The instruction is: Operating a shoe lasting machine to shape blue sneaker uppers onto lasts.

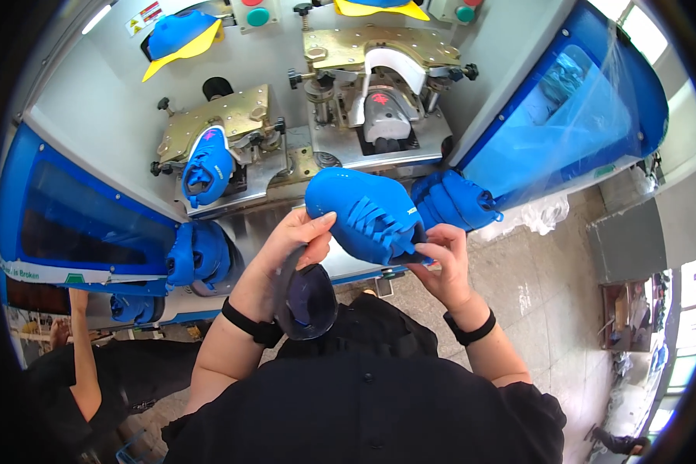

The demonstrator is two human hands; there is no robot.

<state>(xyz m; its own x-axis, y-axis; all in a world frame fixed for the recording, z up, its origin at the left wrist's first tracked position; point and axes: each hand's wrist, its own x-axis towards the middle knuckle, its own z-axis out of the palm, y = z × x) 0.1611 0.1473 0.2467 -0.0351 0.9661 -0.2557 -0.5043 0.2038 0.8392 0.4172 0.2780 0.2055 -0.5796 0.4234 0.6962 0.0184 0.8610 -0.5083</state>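
Note:
A blue lace-up shoe upper [363, 213] is held up between my two hands, its toe to the left and its collar to the right. My left hand [305, 236] grips the toe end, thumb on top. At the collar, my right hand [445, 267] has its fingers closed on the edge near the tongue. Beneath my left wrist shows a dark, rounded, cup-like thing [308, 303] whose kind I cannot make out. Ahead, the right station of the machine has a grey shoe form [387, 120] under a white curved piece [398, 66]. Another blue shoe upper [207, 168] sits on the left station.
Stacked blue uppers [455, 199] lie right of the stations, and more uppers [199, 254] lie left. Brass clamp plates [379, 48] with black knobs top the stations. Blue-framed side panels [93, 213] flank the machine. At lower left, another person's arm [85, 363] reaches up.

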